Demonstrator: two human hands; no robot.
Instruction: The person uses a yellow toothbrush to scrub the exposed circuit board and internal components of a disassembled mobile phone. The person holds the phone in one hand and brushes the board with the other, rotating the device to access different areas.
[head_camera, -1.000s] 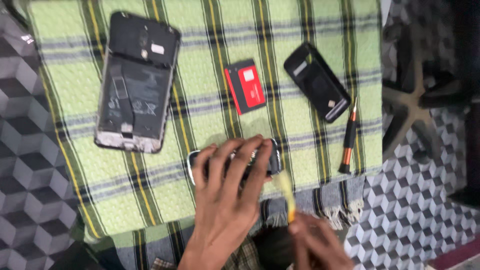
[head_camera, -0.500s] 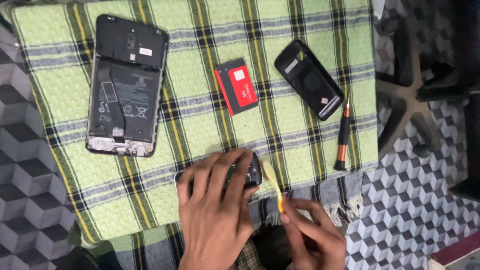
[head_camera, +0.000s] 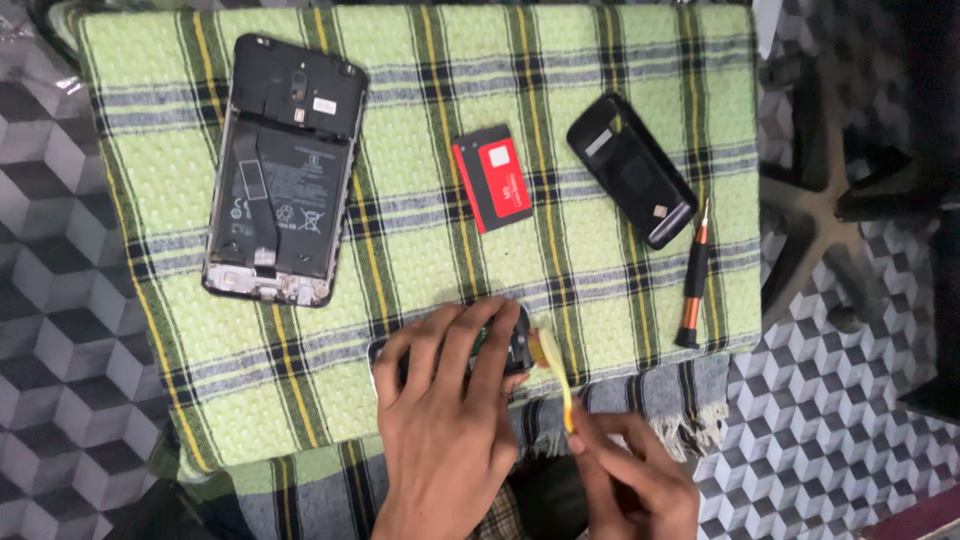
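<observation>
Yellow brush (head_camera: 556, 372) now nearer small black phone (head_camera: 512, 342), pinched in right hand (head_camera: 632, 478); left hand (head_camera: 445, 420) grip pressing phone.

The left hand (head_camera: 445, 420) is covering most of the small dark phone (head_camera: 515, 340), leaving only its right end showing. The picture's bottom edge is cutting off both wrists, and the right hand (head_camera: 630, 480) is running partly out of view there. Its fingers (head_camera: 600, 440) are hiding the lower end of the yellow brush (head_camera: 557, 375). The markings on the red battery (head_camera: 492, 178) are staying too small to tell
</observation>
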